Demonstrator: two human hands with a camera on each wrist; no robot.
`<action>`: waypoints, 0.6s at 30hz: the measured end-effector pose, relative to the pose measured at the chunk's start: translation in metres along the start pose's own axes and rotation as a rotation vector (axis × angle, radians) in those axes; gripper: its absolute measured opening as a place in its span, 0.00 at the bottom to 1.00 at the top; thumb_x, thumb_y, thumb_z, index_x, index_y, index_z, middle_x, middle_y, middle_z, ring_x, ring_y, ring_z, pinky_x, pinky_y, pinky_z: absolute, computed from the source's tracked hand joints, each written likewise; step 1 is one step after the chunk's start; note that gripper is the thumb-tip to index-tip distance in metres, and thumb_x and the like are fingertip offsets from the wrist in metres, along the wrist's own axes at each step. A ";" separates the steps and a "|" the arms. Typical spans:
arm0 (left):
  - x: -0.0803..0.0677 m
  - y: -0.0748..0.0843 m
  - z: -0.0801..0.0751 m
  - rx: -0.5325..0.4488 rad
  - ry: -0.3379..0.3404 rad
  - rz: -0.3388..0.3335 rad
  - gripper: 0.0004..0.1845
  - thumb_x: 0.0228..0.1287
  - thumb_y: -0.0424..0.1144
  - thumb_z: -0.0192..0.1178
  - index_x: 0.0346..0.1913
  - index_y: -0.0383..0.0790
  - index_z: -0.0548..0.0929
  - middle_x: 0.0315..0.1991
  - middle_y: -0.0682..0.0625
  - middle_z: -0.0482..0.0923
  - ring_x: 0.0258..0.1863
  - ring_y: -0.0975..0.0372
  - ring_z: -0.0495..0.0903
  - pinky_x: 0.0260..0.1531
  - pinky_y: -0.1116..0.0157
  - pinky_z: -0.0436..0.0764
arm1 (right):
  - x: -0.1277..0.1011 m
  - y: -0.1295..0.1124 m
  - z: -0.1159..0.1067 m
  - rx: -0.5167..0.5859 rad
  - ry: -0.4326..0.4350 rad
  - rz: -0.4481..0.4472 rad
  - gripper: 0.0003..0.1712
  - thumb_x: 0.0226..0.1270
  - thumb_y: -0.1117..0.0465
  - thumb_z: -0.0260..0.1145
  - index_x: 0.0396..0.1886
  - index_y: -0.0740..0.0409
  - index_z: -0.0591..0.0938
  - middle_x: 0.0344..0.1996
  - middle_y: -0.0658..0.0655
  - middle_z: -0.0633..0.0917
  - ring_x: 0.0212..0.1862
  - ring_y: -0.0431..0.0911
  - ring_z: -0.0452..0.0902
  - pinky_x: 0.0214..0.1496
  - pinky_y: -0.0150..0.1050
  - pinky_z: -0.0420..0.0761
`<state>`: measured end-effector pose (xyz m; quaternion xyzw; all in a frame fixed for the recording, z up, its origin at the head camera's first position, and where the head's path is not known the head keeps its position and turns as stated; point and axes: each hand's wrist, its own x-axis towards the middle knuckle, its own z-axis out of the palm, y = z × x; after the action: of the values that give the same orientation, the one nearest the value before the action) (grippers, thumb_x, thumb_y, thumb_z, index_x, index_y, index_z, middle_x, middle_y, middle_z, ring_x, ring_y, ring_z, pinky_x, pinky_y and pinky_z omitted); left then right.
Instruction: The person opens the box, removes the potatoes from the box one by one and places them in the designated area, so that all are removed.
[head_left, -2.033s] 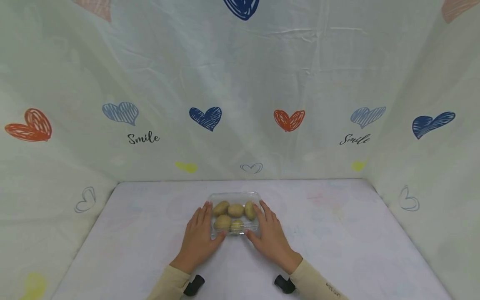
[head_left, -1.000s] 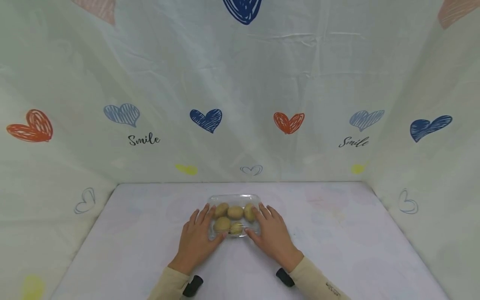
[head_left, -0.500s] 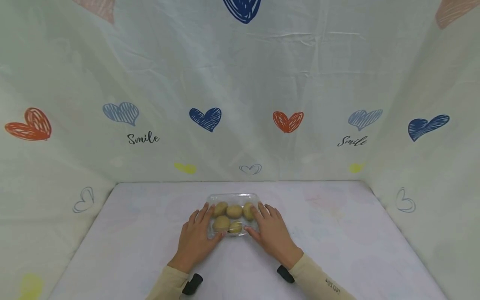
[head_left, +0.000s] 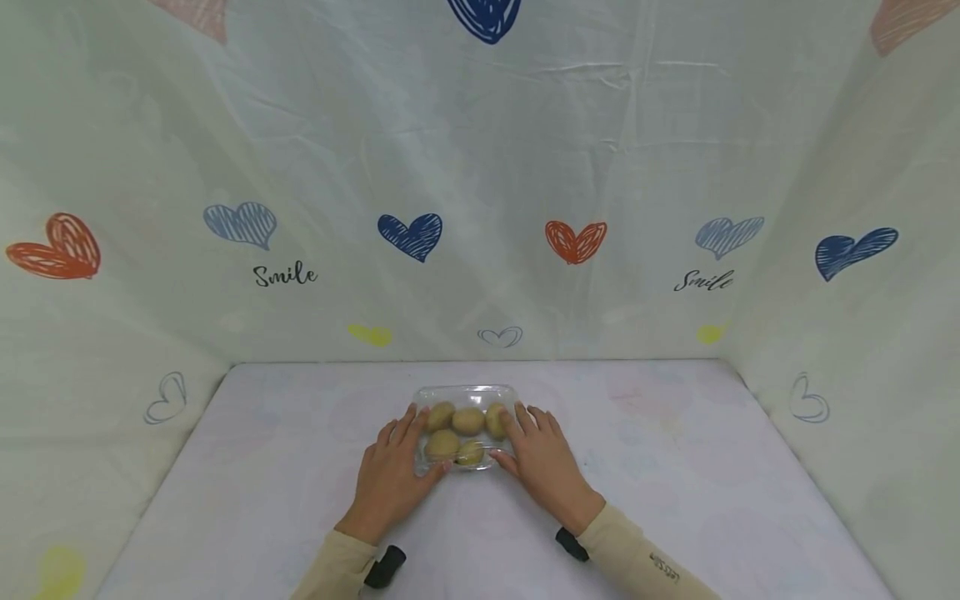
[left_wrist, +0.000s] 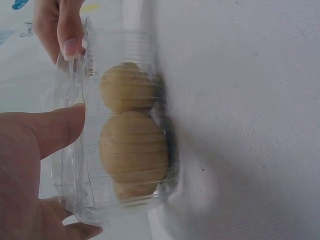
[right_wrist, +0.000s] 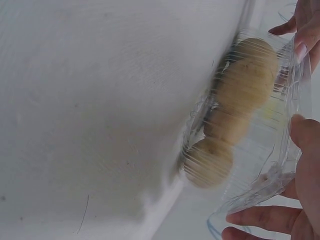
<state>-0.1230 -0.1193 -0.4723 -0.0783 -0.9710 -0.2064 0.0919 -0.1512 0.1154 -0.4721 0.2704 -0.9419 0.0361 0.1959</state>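
A clear plastic box (head_left: 466,393) with a closed lid sits mid-table and holds several tan, egg-shaped potatoes (head_left: 468,421). My left hand (head_left: 392,479) holds its left side, fingers along the wall and thumb on the near corner. My right hand (head_left: 546,468) mirrors it on the right side. In the left wrist view my left thumb (left_wrist: 52,131) presses the lid over the potatoes (left_wrist: 132,147), and the other hand's thumb shows at the top. In the right wrist view my right hand (right_wrist: 302,165) grips the box (right_wrist: 260,150) by its edge.
A white cloth covers the table (head_left: 675,475). Cloth walls with heart prints (head_left: 480,208) stand close at the back and both sides. Black straps (head_left: 386,568) sit on both wrists.
The fingers of both hands have spread a little and crept onto the lid's edges. The box stays in the same place.
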 end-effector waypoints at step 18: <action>0.000 -0.001 0.001 -0.026 0.018 0.009 0.44 0.52 0.61 0.62 0.69 0.45 0.62 0.69 0.44 0.58 0.62 0.45 0.62 0.49 0.44 0.69 | 0.001 0.006 0.002 0.005 -0.001 -0.022 0.34 0.60 0.38 0.59 0.56 0.57 0.76 0.53 0.64 0.77 0.55 0.56 0.71 0.57 0.53 0.69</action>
<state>-0.1236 -0.1202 -0.4740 -0.0818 -0.9670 -0.2195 0.1003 -0.1560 0.1193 -0.4734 0.2813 -0.9389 0.0362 0.1952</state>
